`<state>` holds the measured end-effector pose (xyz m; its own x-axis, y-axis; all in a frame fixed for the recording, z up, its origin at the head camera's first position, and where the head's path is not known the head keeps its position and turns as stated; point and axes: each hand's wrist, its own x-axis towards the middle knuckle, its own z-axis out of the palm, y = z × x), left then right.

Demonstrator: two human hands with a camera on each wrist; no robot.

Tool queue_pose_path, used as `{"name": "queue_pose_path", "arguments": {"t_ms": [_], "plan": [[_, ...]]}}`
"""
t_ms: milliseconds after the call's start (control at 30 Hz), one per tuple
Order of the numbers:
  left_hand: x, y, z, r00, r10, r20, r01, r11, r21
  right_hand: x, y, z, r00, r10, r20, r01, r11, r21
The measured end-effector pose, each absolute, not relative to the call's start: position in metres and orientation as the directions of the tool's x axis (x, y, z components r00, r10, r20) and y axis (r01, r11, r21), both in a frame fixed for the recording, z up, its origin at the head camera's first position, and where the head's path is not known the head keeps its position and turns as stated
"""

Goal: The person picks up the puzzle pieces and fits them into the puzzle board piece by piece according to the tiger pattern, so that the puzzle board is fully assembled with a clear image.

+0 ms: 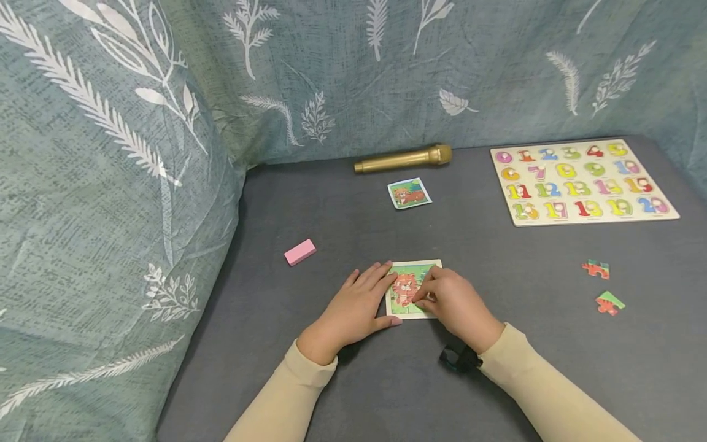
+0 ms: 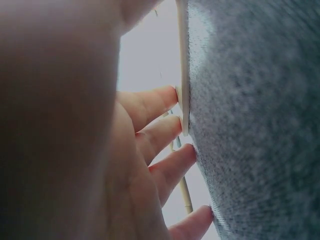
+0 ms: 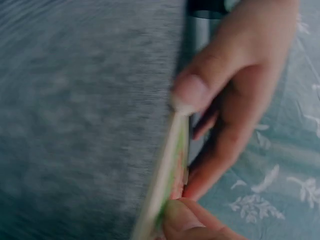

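Note:
A small square tiger jigsaw puzzle (image 1: 405,290) with a pale frame lies on the dark table between both hands. My left hand (image 1: 353,307) rests along its left side, fingers fairly straight, thumb at the lower left corner. In the left wrist view, fingertips (image 2: 170,97) touch the edge of the puzzle board (image 2: 184,60). My right hand (image 1: 455,304) is over the board's right part, thumb and forefinger pinched together low on the picture at a puzzle piece, mostly hidden by the fingers. The right wrist view shows that fingertip (image 3: 182,217) against the picture surface.
Two loose puzzle pieces, one upper (image 1: 596,269) and one lower (image 1: 610,302), lie at the right. Behind are a tiger picture card (image 1: 409,193), a gold microphone (image 1: 403,159) and a number board (image 1: 585,182). A pink block (image 1: 300,252) lies left. Patterned curtains (image 1: 342,80) border the table.

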<state>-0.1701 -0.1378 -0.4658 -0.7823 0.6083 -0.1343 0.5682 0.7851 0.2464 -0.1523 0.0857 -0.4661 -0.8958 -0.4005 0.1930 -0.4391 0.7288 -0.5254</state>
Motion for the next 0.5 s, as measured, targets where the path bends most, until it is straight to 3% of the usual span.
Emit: {"name": "queue_pose_path", "arguments": {"t_ms": [300,400,500], "plan": [[-0.169,-0.135,-0.467,-0.786,0.600,-0.147,0.558,0.792,0.247,-0.136,0.098,-0.460,-0.755,-0.592,0.282,-0.644,0.751,-0.149],[-0.169,-0.135,-0.466,-0.787,0.596,-0.158,0.553,0.795,0.249,-0.138,0.125,-0.452,-0.795,-0.504,0.337,-0.582,0.791,-0.189],[-0.171,-0.134,-0.465,-0.787,0.601,-0.138,0.559,0.790,0.253,-0.145,0.176,-0.444,-0.904,-0.292,0.313,-0.382,0.879,-0.284]]}}
